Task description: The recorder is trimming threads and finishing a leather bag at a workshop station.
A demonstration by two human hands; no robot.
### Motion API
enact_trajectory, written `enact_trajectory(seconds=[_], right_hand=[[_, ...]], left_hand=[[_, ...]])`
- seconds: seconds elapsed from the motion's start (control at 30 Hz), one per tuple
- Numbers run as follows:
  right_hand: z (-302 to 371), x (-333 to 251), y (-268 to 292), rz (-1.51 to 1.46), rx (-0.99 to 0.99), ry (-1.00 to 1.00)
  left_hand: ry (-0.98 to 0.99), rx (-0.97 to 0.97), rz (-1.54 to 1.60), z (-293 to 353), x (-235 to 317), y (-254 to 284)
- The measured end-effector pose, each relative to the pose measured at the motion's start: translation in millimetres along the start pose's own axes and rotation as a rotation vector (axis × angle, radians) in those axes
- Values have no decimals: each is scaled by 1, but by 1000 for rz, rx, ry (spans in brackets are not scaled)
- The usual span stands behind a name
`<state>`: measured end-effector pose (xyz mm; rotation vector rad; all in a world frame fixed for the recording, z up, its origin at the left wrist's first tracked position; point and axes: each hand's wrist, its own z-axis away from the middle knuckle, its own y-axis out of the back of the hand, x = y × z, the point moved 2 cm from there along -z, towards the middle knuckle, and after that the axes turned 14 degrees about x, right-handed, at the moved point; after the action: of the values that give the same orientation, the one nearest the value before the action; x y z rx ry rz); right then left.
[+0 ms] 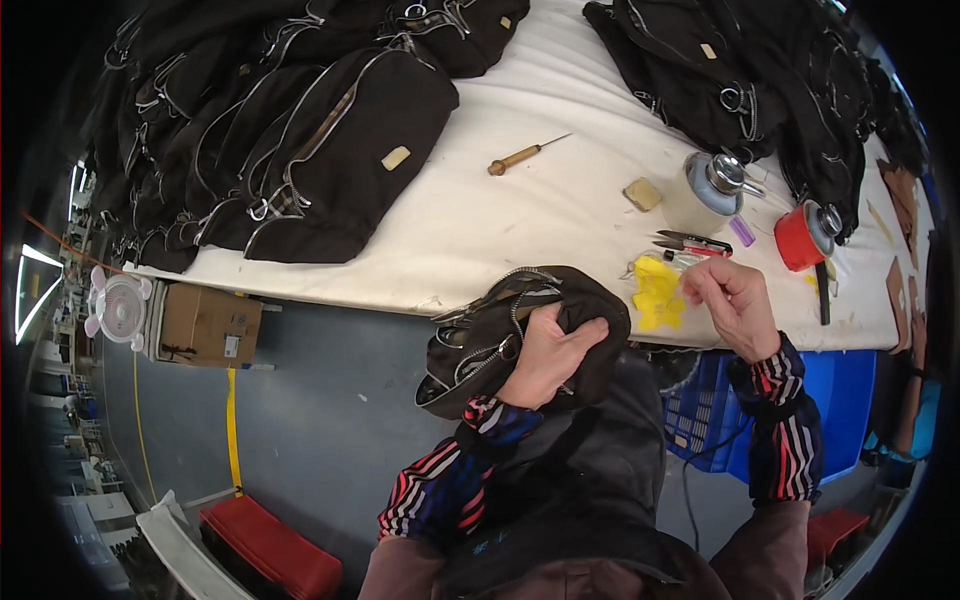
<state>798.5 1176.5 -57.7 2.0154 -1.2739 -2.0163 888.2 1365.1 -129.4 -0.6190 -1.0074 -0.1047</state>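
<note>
A black zippered bag (592, 292) rests at the table's near edge, partly over my lap, its silver zips facing left. My left hand (550, 358) is closed on its dark fabric, thumb pointing right. To the right, my right hand (738, 308) hovers just above the table with fingers curled into a pinch; whatever they hold, if anything, is too small to make out. A crumpled yellow cloth (655, 292) lies beside those fingers. Just beyond are dark-bladed thread snips (695, 243) with a red part.
Piled black bags (340, 150) cover the far left, and more black bags (740, 80) lie far right. Between them are a wooden-handled awl (515, 160), a tan block (642, 194), a metal-topped pump bottle (705, 195) and a red can (802, 240). Blue crates (710, 420) stand below.
</note>
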Motion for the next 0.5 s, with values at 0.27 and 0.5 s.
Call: enact_trajectory(seconds=[0.27,0.5], right_hand=[[-13,40,6,648,137,516],[-19,43,5,710,98,545]], left_hand=[[68,-37,-88,4,15,6],[72,-25,-214,5,25,3]])
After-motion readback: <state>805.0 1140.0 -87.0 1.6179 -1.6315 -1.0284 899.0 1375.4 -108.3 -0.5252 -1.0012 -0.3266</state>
